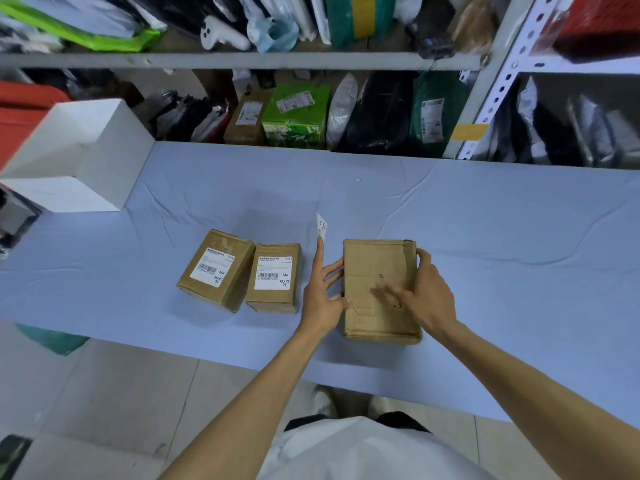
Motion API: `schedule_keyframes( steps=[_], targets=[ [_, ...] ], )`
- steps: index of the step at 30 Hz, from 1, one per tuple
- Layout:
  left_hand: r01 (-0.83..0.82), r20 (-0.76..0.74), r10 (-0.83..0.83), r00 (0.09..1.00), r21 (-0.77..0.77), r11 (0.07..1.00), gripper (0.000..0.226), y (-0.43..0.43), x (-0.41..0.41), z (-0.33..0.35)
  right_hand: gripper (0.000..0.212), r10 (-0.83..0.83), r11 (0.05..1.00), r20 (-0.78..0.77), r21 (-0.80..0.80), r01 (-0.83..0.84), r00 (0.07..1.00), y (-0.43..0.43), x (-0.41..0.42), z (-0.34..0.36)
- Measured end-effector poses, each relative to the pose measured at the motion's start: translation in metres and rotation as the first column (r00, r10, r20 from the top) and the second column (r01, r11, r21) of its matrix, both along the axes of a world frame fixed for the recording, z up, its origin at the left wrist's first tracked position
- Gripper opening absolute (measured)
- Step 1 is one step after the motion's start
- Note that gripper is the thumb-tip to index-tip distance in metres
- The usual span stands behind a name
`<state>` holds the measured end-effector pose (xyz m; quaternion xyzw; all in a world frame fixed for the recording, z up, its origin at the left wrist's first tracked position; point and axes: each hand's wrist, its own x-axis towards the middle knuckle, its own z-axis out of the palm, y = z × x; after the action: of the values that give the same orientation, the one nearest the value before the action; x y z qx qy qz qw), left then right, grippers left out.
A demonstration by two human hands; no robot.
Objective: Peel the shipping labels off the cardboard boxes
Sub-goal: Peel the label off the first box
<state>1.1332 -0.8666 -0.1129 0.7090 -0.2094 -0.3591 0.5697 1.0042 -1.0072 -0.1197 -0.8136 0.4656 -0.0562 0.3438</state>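
Head view: the left fingers (330, 271) are straight and spread, their tips against the left side of the bare box (374, 271). A torn label (322, 224) stands at the index fingertip; whether it sticks there cannot be told. The right fingers (425, 259) bend over the box's right edge, and one blurred digit lies across its top, so the right hand (424, 296) holds the box while the left hand (322, 296) only touches it. This box lies flat on the blue cloth (502, 237), near the front edge. Just left of it are the middle box (273, 303) and the left box (239, 251), touching, each with a white label on top. A white carton (114, 161) stands far left; shelves (242, 60) of parcels run behind.
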Motion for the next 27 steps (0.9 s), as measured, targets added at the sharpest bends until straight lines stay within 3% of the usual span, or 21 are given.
schedule_keyframes(
  steps=[2, 3, 5, 9, 11, 13, 18, 20, 22, 27],
  targets=[
    [0.018, 0.017, -0.018, 1.000, 0.000, 1.000, 0.115, -0.003, 0.000, 0.001, 0.138, 0.019, 1.000, -0.126, -0.006, -0.020, 0.992, 0.007, 0.005, 0.002],
    [0.017, 0.018, -0.017, 1.000, -0.004, 1.000, 0.114, -0.005, -0.001, 0.001, 0.145, 0.019, 1.000, -0.153, -0.017, -0.022, 0.988, 0.008, 0.007, 0.001],
    [0.000, 0.009, 0.000, 1.000, -0.007, 1.000, 0.113, -0.006, -0.003, 0.002, 0.133, 0.008, 0.999, -0.153, -0.032, -0.013, 0.988, 0.007, 0.009, -0.001],
    [-0.025, -0.029, 0.024, 0.999, -0.029, 0.999, 0.110, -0.003, 0.000, 0.002, 0.073, 0.027, 0.998, -0.009, -0.063, -0.028, 1.000, -0.006, 0.004, -0.001],
    [-0.018, -0.057, 0.015, 0.998, -0.044, 0.999, 0.108, -0.002, 0.001, 0.003, 0.057, 0.036, 0.996, 0.014, -0.087, -0.034, 0.999, -0.013, 0.002, 0.002],
    [-0.018, -0.074, 0.014, 0.997, -0.051, 0.999, 0.106, -0.001, 0.000, 0.005, 0.058, 0.027, 0.996, 0.009, -0.080, -0.026, 1.000, -0.015, 0.002, 0.004],
    [-0.018, -0.060, 0.017, 0.998, -0.012, 1.000, 0.113, 0.000, -0.004, 0.007, 0.117, 0.051, 0.995, -0.198, -0.079, -0.068, 0.979, 0.000, 0.009, 0.007],
    [-0.021, -0.026, 0.022, 0.999, 0.021, 1.000, 0.120, 0.002, -0.008, 0.008, 0.123, 0.042, 0.992, -0.205, -0.104, -0.065, 0.978, 0.002, 0.010, 0.006],
    [-0.042, -0.018, 0.042, 0.999, 0.027, 0.999, 0.120, 0.003, -0.011, 0.010, 0.114, 0.040, 0.993, -0.189, -0.104, -0.060, 0.981, 0.000, 0.011, 0.007],
    [-0.033, -0.065, 0.034, 0.997, 0.024, 0.999, 0.116, 0.001, -0.005, 0.017, 0.067, 0.009, 0.983, -0.143, -0.179, -0.035, 0.990, -0.009, 0.007, 0.011]
  ],
)
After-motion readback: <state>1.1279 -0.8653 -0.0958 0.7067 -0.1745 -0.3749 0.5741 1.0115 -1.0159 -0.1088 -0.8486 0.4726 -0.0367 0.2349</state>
